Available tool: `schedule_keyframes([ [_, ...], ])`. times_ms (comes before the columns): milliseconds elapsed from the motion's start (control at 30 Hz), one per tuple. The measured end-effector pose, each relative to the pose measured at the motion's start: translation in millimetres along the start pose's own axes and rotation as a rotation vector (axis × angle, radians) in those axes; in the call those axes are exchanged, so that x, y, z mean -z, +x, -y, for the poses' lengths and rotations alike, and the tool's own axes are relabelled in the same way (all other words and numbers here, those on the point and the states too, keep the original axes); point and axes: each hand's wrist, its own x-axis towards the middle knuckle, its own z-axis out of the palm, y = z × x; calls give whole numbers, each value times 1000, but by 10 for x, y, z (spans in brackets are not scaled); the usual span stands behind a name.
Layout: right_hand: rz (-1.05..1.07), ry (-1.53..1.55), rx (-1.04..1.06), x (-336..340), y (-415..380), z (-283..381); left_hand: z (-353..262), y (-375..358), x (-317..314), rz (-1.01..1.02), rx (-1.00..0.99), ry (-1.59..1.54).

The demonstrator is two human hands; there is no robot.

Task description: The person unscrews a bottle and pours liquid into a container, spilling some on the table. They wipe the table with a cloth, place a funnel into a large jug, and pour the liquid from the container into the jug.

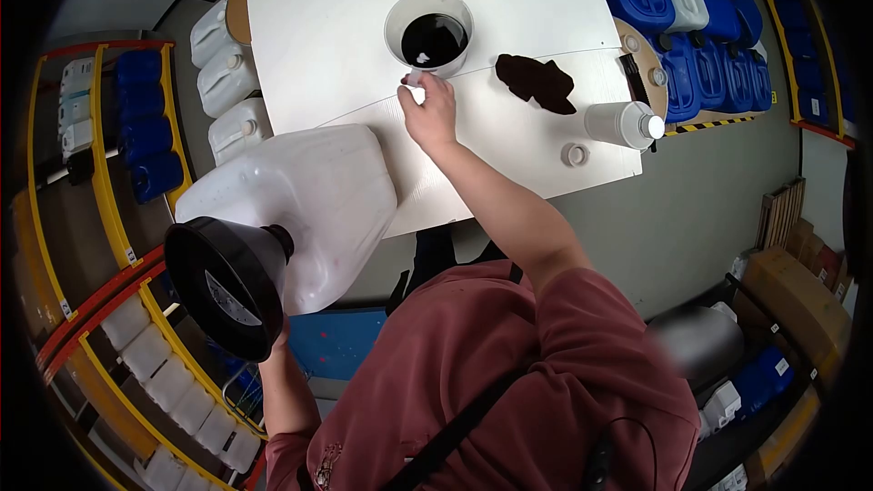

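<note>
The right hand [427, 109] reaches out over the white table [318, 27], fingers pinched narrowly on a small white cap [414, 79] right at the six o'clock edge of the jug [429, 32], which holds dark liquid. The left hand [277, 341] is mostly hidden beneath a black funnel [223, 286] and seems to grip it, though the fingers cannot be made out. The funnel sits in the neck of a large white canister [300, 195] at the table's seven o'clock corner. At three o'clock of the jug lies a dark rag [536, 82], with a white bottle [623, 123] on its side beyond.
</note>
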Motion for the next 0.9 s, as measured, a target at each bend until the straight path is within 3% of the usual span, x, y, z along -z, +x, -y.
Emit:
schedule_keyframes([
  [67,-33,115,-90,156,-67,-53,-72,73,23,84,-88,356],
  [100,-36,183,-158,221,-87,-95,-78,84,47,80,-89,358],
  [167,-74,330,-166,268,-93,-338,-77,111,83,269,-152,460],
  [267,-95,504,-217,432,-13,-503,-270,263,-73,87,-185,250],
  [333,-114,675,-254,555,85,-537,-246,231,-28,110,-239,298],
  [500,-132,768,-263,789,328,-549,-165,203,-44,98,-317,312],
  [600,-93,821,-255,907,423,-469,-135,191,-49,87,-264,189],
  [667,-59,822,-270,1012,445,-392,-52,119,-38,88,-5,38],
  [767,-6,891,-256,1143,430,-411,40,-26,-40,97,13,57],
  [800,25,927,-256,1217,402,-343,50,20,36,201,-190,272],
  [867,95,962,-254,1376,354,-229,100,-23,-18,165,-118,242],
  [900,119,974,-257,1450,329,-99,-5,35,-47,209,-17,48],
])
